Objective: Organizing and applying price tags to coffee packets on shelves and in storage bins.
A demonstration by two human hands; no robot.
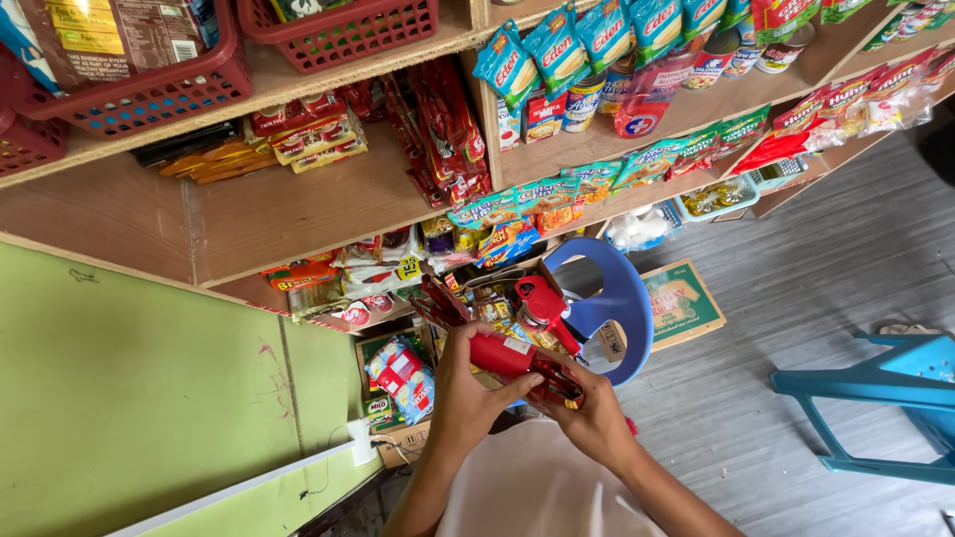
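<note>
Wooden shop shelves [298, 214] crowd the view. Nearest, the left hand [468, 393] and right hand [587, 418] both grasp a red packet [502, 353], not yet shelved by the look of it; beyond, more sachets [487, 303] wait on a blue stool [622, 298].

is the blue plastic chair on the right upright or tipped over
Tipped over: the blue plastic chair lies on its side on the grey floor, its legs pointing sideways rather than down.
</note>
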